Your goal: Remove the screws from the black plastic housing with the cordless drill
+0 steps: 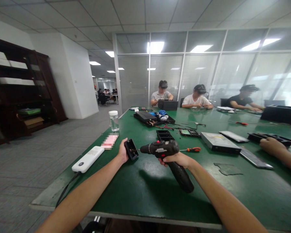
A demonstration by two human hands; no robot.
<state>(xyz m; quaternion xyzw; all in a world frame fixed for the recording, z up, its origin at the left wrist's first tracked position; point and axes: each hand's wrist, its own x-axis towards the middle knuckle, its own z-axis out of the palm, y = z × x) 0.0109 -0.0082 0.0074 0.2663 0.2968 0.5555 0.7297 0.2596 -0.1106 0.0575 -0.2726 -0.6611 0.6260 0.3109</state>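
Note:
My left hand (123, 151) grips a small black open-fronted box (131, 149) by its left side, tilted above the green table (126, 191). Inside the box some small parts show, too small to name. My right hand (176, 160) is wrapped round the handle of a black cordless drill (163, 148). The drill points left, and its bit reaches to the opening of the box; whether it touches a screw I cannot tell. Behind the drill lies a black compartmented tray (164, 135). An orange-handled screwdriver (193, 149) lies just right of the drill.
At left are a white device with a cable (88, 159) and a lidded clear jar (114, 121). A disc drive (220, 142), a circuit board (189, 132) and a thin clear sheet (228, 169) lie right. Another person's hand (273, 144) rests at a black frame (253, 137). People sit opposite.

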